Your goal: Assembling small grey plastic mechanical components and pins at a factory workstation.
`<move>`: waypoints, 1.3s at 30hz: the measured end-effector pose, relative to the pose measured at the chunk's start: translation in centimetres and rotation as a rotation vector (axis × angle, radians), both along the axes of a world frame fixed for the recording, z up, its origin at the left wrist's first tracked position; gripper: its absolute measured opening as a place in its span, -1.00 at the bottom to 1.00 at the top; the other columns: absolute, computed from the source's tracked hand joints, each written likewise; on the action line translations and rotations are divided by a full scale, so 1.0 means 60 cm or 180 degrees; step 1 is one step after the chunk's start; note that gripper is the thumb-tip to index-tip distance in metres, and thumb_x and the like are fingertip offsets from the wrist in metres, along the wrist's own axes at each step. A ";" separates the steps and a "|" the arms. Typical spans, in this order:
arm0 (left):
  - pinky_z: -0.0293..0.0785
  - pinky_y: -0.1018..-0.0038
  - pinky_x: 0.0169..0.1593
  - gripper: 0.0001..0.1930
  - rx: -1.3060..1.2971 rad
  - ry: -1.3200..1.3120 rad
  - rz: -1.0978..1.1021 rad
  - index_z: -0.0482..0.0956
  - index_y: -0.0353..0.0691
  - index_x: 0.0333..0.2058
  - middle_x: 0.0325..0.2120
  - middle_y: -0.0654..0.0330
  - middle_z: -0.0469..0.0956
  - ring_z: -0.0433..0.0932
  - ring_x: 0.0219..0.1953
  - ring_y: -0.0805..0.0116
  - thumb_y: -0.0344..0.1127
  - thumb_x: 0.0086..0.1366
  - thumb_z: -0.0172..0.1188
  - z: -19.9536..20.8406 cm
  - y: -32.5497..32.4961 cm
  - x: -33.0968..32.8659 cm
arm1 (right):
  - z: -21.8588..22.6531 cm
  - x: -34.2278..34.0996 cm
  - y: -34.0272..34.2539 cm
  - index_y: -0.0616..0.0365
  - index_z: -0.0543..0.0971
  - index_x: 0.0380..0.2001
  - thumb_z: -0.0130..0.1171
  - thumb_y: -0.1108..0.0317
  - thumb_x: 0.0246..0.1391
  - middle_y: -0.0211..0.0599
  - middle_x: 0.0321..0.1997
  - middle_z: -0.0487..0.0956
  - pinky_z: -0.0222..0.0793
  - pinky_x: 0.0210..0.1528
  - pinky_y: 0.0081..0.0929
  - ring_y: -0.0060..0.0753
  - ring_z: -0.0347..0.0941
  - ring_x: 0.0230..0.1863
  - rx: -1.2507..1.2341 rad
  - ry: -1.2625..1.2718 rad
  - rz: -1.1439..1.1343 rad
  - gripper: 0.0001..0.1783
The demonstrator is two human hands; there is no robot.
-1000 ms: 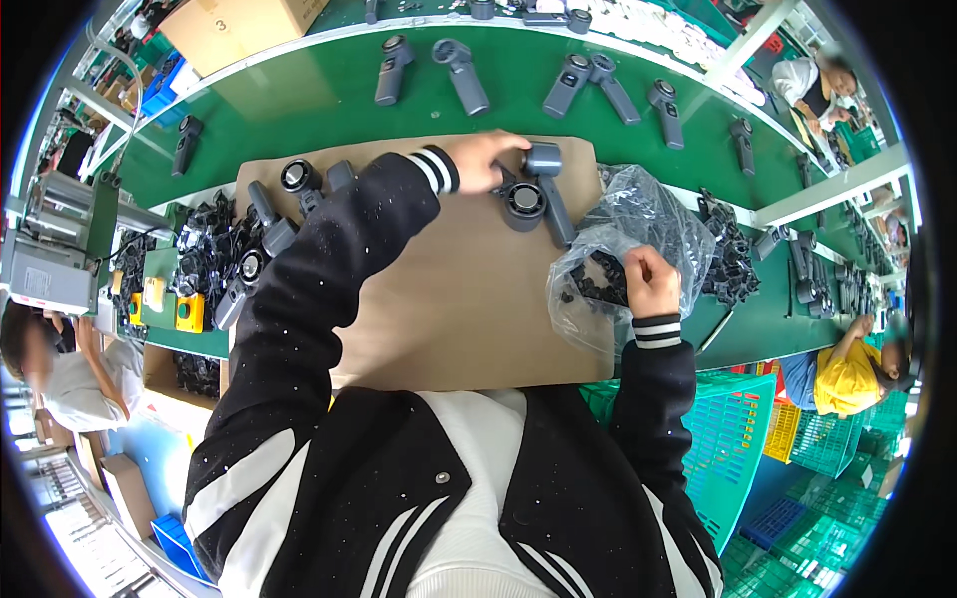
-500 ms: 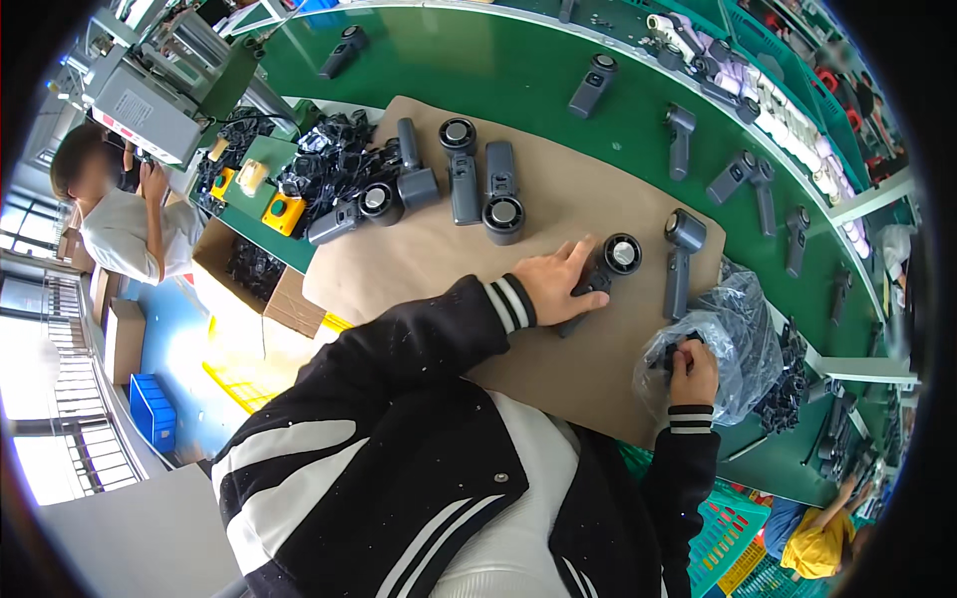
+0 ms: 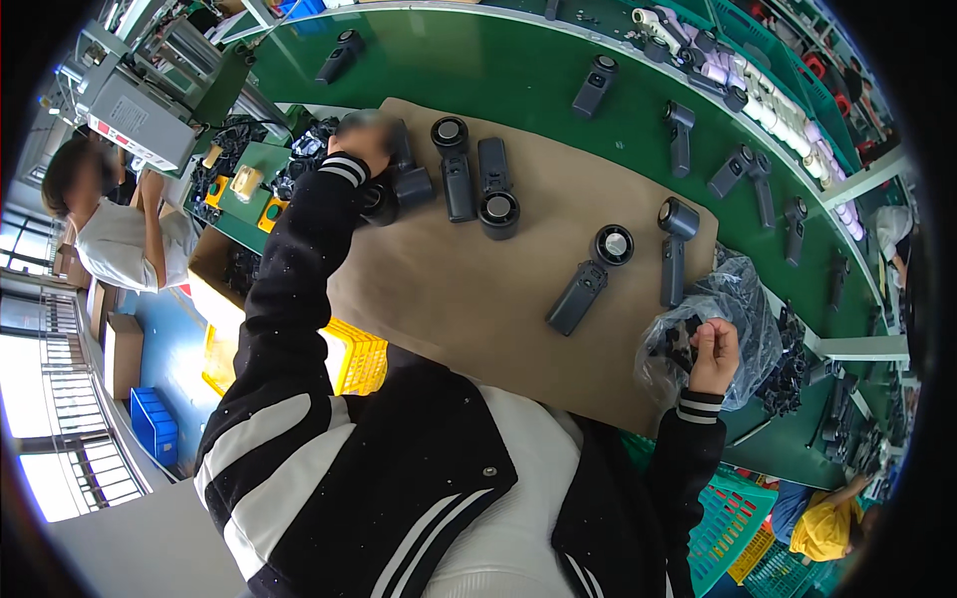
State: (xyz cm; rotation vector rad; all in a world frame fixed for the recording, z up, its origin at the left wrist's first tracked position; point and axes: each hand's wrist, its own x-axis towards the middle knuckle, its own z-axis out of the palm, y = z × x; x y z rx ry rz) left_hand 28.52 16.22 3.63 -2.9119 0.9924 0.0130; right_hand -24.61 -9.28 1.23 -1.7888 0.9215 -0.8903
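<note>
My left hand, smeared by motion, is over the far left of the brown sheet, between a pile of black plastic pieces and grey handheld fans; its fingers cannot be made out. Just beside it lies a grey fan. My right hand has thumb and fingers pinched together at a clear plastic bag holding small black parts; what it pinches is unclear. A single fan lies between the hands, another near the bag. Two more fans rest side by side at the back.
More grey fans lie on the green table beyond the sheet. At the left stand a press-like machine and a seated person. A yellow crate is below the table edge; a green basket stands lower right.
My left hand has left the middle fan and swung far to the left, toward the black pile. The fan stays on the sheet. My right hand has shifted slightly right at the bag.
</note>
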 end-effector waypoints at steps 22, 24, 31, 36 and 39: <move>0.39 0.61 -0.21 -0.69 -0.3185 0.1745 -0.1159 0.53 -0.23 -0.04 -0.31 0.26 0.57 0.47 -0.32 0.50 -0.55 0.24 0.07 0.077 0.011 -0.156 | 0.019 0.179 0.115 0.22 0.54 -0.13 0.04 0.57 0.18 -0.37 -0.40 0.49 0.38 -0.34 -0.68 -0.58 0.39 -0.44 0.1691 -0.0619 0.1137 -0.79; 0.37 0.65 -0.22 -0.71 -0.3571 0.2814 -0.1185 0.53 -0.26 -0.06 -0.29 0.27 0.56 0.46 -0.33 0.55 -0.59 0.24 0.09 0.069 -0.010 -0.231 | 0.025 0.187 0.123 0.22 0.54 -0.11 0.03 0.55 0.20 -0.36 -0.40 0.48 0.40 -0.34 -0.66 -0.58 0.38 -0.44 0.1799 -0.0407 0.1089 -0.79; 0.33 0.70 -0.31 -0.75 -0.3409 0.4062 -0.1079 0.53 -0.24 -0.13 -0.40 0.30 0.50 0.41 -0.41 0.59 -0.60 0.20 0.13 -0.028 -0.107 -0.394 | -0.025 0.187 0.119 0.22 0.53 -0.10 0.02 0.53 0.22 -0.35 -0.41 0.47 0.45 -0.33 -0.61 -0.58 0.37 -0.44 0.0075 0.0259 0.1086 -0.80; 0.34 0.69 -0.30 -0.77 -0.3812 0.4546 -0.0725 0.54 -0.26 -0.16 -0.40 0.29 0.51 0.41 -0.43 0.58 -0.60 0.20 0.12 -0.073 -0.132 -0.420 | -0.011 0.198 0.128 0.18 0.55 -0.23 0.00 0.58 0.16 -0.32 -0.37 0.51 0.45 -0.37 -0.63 -0.56 0.38 -0.44 0.0633 -0.0148 0.0922 -0.83; 0.36 0.69 -0.29 -0.78 -0.3696 0.4558 -0.0709 0.54 -0.27 -0.16 -0.40 0.28 0.52 0.42 -0.42 0.58 -0.60 0.20 0.12 -0.076 -0.133 -0.417 | -0.011 0.194 0.123 0.18 0.53 -0.22 0.00 0.57 0.18 -0.36 -0.38 0.48 0.43 -0.36 -0.66 -0.58 0.36 -0.44 0.1006 -0.0229 0.0917 -0.84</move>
